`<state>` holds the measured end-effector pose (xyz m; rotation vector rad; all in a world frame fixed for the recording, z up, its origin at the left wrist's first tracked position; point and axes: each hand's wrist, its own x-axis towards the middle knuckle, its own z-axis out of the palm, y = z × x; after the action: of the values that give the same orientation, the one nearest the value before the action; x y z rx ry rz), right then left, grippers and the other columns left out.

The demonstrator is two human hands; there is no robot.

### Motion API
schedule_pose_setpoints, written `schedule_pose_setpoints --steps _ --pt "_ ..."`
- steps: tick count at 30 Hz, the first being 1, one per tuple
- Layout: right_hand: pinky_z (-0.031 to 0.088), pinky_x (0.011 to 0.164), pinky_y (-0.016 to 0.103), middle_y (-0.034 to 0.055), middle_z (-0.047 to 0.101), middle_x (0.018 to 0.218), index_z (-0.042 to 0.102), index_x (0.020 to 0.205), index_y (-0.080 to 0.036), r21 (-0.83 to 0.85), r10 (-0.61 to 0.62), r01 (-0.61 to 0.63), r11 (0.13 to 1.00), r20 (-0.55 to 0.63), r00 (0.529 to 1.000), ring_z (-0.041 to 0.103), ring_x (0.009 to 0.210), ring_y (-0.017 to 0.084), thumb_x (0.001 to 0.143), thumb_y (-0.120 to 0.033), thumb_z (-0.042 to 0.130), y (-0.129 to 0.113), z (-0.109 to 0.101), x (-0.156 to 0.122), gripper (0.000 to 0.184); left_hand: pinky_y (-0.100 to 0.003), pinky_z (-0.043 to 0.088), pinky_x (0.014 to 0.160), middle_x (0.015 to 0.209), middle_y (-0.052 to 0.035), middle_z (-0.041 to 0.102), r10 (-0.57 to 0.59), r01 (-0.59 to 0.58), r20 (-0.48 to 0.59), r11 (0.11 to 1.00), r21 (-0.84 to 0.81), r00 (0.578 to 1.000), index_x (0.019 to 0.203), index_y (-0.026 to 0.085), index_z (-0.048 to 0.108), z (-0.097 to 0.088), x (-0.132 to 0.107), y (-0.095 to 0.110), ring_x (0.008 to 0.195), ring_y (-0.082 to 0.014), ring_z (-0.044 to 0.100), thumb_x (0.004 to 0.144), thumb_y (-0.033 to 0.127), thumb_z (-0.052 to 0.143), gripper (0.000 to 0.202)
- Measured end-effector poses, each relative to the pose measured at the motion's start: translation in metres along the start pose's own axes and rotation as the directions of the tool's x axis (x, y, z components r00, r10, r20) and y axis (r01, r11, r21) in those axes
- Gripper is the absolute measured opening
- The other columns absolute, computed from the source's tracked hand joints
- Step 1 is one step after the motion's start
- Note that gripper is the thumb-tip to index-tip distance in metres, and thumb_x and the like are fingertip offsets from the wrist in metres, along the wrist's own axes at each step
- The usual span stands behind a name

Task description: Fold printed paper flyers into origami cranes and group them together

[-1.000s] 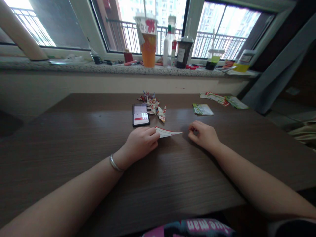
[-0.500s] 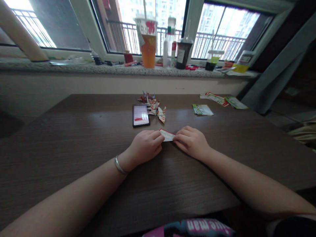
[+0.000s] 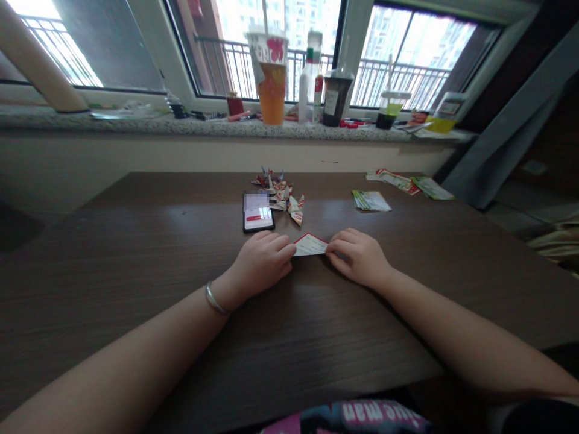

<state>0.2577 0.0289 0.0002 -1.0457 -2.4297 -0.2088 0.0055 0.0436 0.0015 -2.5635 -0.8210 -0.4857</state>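
Observation:
A small white folded paper with red edges (image 3: 310, 245) lies on the dark wooden table (image 3: 136, 259) between my hands. My left hand (image 3: 262, 262), a silver bracelet on its wrist, is curled and pinches the paper's left end. My right hand (image 3: 357, 256) is curled too, its fingertips pressing the paper's right end. A pile of several folded paper cranes (image 3: 280, 193) sits just beyond, beside a lit phone (image 3: 257, 212).
Stacks of printed paper slips (image 3: 371, 200) and more slips (image 3: 409, 181) lie at the table's far right. The stone windowsill (image 3: 136, 123) carries an orange drink cup (image 3: 271, 75), a white bottle (image 3: 310, 75), a dark cup (image 3: 337, 93) and small clutter. A grey curtain (image 3: 511, 132) hangs at right.
My right hand came in from the right and took the paper's right end. The paper went from a long flat strip to a shorter folded triangle between both hands.

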Motion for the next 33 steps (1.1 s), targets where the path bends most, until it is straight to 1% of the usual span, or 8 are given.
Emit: schedule_pose_setpoints --steps 8,15,17,21,24,26,28,33 --pt "0.044 0.074 0.029 0.0053 0.067 0.088 0.065 0.083 -0.020 -0.009 0.083 -0.083 0.996 -0.013 0.996 0.060 0.082 0.018 0.085 -0.021 0.053 0.023 -0.002 -0.009 0.012 -0.030 0.040 0.065 0.074 -0.0035 0.058 -0.064 0.065 0.036 0.997 -0.034 0.997 0.073 0.018 0.054 0.010 -0.008 -0.017 0.069 -0.0176 0.053 0.082 0.017 0.051 0.009" --pt "0.044 0.071 0.028 0.0044 0.068 0.088 0.064 0.084 -0.020 -0.016 0.111 -0.110 0.994 0.042 0.993 0.061 0.081 0.018 0.083 -0.020 0.055 0.036 0.001 -0.013 0.009 -0.026 0.041 0.059 0.074 -0.0037 0.057 -0.136 0.141 0.069 0.988 -0.066 0.988 0.072 0.018 0.052 0.016 -0.012 -0.022 0.067 -0.0160 0.053 0.079 0.015 0.051 0.007" --pt "0.044 0.071 0.028 0.0039 0.068 0.086 0.065 0.084 -0.020 0.004 0.080 -0.080 0.997 0.087 0.993 0.061 0.080 0.017 0.084 -0.020 0.056 0.038 0.002 -0.013 0.009 -0.026 0.042 0.059 0.075 -0.0041 0.057 -0.178 0.183 0.060 0.977 -0.106 0.982 0.075 0.017 0.054 0.017 -0.013 -0.022 0.067 -0.0156 0.053 0.082 0.016 0.049 0.008" --pt "0.045 0.076 0.029 0.0036 0.069 0.086 0.067 0.085 -0.021 0.107 -0.108 0.088 0.990 0.194 0.975 0.060 0.083 0.016 0.087 -0.021 0.056 0.039 0.006 -0.010 0.011 -0.027 0.047 0.067 0.085 -0.0066 0.061 -0.231 0.232 0.031 0.948 -0.216 0.972 0.090 0.015 0.059 0.017 -0.013 -0.020 0.075 -0.0162 0.058 0.089 0.018 0.044 0.015" --pt "0.046 0.084 0.032 0.0037 0.071 0.090 0.069 0.086 -0.021 0.184 -0.204 0.169 0.968 0.189 0.961 0.061 0.090 0.016 0.091 -0.022 0.055 0.036 0.007 -0.006 0.014 -0.029 0.049 0.078 0.096 -0.0080 0.064 -0.174 0.179 0.043 0.937 -0.300 0.984 0.102 0.015 0.060 0.016 -0.011 -0.019 0.088 -0.0172 0.060 0.090 0.016 0.045 0.019" --pt "0.046 0.087 0.033 0.0034 0.072 0.091 0.069 0.087 -0.021 0.209 -0.224 0.188 0.960 0.166 0.960 0.061 0.093 0.016 0.091 -0.021 0.054 0.033 0.007 -0.004 0.016 -0.032 0.049 0.087 0.109 -0.0086 0.064 -0.076 0.092 0.059 0.931 -0.353 0.995 0.110 0.016 0.060 0.016 -0.009 -0.017 0.099 -0.0180 0.059 0.090 0.016 0.047 0.024" --pt "0.047 0.088 0.033 0.0028 0.073 0.092 0.070 0.088 -0.022 0.222 -0.227 0.191 0.956 0.150 0.962 0.061 0.096 0.017 0.092 -0.019 0.053 0.031 0.008 -0.004 0.017 -0.036 0.048 0.094 0.122 -0.0092 0.061 -0.014 0.040 0.070 0.926 -0.376 0.997 0.119 0.018 0.058 0.017 -0.008 -0.015 0.109 -0.0194 0.057 0.090 0.018 0.049 0.030" --pt "0.048 0.090 0.035 0.0022 0.073 0.094 0.071 0.088 -0.022 0.223 -0.206 0.172 0.960 0.137 0.969 0.060 0.102 0.018 0.091 -0.017 0.053 0.034 0.012 -0.005 0.018 -0.044 0.043 0.103 0.136 -0.0118 0.053 -0.007 0.046 0.108 0.931 -0.363 0.994 0.131 0.018 0.052 0.020 -0.010 -0.012 0.123 -0.0243 0.051 0.088 0.021 0.055 0.044"
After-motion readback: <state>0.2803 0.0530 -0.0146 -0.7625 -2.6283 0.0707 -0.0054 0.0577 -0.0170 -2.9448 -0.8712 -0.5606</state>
